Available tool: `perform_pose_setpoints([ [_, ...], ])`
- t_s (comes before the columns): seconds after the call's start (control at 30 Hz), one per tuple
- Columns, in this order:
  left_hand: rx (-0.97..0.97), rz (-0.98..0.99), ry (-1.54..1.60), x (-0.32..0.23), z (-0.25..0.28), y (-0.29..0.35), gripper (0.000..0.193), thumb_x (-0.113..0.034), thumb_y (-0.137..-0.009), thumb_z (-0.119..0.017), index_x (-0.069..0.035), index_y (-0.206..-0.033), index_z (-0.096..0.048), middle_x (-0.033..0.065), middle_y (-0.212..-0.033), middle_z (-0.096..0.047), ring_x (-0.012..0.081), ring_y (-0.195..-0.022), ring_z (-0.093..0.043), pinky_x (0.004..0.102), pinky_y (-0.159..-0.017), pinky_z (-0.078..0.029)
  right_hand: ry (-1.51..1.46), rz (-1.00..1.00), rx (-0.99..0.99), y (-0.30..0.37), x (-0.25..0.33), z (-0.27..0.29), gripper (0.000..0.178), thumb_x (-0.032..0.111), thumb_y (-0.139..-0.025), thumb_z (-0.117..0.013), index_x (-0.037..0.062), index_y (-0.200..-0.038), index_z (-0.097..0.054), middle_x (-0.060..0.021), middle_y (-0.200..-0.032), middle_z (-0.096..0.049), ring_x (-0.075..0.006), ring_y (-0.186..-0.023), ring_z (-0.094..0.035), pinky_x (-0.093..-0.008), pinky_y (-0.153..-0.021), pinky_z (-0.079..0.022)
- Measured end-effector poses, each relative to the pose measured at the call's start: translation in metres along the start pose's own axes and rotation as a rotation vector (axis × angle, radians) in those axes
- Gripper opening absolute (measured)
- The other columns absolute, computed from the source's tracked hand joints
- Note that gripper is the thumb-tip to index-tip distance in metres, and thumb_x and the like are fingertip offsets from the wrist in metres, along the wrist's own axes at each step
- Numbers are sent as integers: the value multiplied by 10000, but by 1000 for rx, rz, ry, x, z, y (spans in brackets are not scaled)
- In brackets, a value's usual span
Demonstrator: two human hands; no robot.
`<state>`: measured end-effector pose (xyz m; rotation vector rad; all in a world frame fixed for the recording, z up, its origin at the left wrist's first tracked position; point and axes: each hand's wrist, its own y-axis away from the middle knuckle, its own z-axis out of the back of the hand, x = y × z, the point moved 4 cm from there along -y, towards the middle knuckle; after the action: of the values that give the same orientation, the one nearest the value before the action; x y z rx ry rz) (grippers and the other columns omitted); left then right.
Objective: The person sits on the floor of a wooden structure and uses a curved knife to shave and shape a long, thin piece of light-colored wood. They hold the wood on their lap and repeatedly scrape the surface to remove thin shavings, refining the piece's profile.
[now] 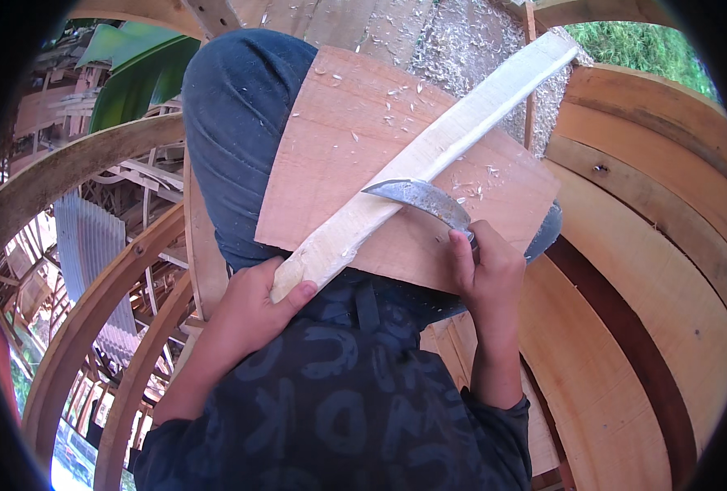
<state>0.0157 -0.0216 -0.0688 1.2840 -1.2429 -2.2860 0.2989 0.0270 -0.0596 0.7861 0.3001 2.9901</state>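
Note:
A long pale strip of wood point(453, 131) slants across a thin reddish-brown board point(330, 155) that rests on my lap. My left hand point(261, 303) is wrapped round the strip's near end, the thumb lying on its top face. In my right hand point(494, 266) is a curved sickle-like knife point(429, 200), gripped by its handle, which is mostly hidden by the fingers. The blade's tip touches or lies just over the strip near its middle; I cannot tell which. Small wood shavings point(470, 180) are scattered on the board beside the strip.
Curved wooden planks point(625, 278) rise on the right, and bent wooden ribs point(85, 344) stand on the left. Shavings cover the floor point(461, 49) beyond my knees. A corrugated sheet point(93, 254) and a large green leaf point(146, 78) show outside on the left.

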Motion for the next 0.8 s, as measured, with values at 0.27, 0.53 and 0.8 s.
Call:
perform_pose_setpoints([
  [0.27, -3, 30, -19, 1, -2, 0, 493, -429, -865, -640, 50, -979, -633, 229, -799, -656, 360, -784, -668, 398, -710, -496, -64, -182, -44, -4, -42, 32, 281, 217, -935, -601, -7, -770, -562, -139, -505, -455, -244, -431, -481, -328, -447, -367],
  [0.53, -2, 0, 55, 2, -11, -1, 483, -422, -860, -646, 39, -1003, -630, 205, -801, -667, 344, -782, -679, 380, -708, -501, -51, 141, 102, 12, 4, -10, 305, 294, -850, -692, 63, -724, -538, -95, -571, -523, -270, -482, -561, -356, -440, -418],
  [0.8, -38, -41, 37, -1, -13, 1, 485, -430, -841, -664, 28, -997, -624, 201, -787, -664, 343, -776, -678, 378, -689, -498, 71, 188, 40, 2, -9, -1, 330, 334, -844, -693, 80, -713, -527, -82, -573, -515, -252, -487, -556, -353, -444, -413],
])
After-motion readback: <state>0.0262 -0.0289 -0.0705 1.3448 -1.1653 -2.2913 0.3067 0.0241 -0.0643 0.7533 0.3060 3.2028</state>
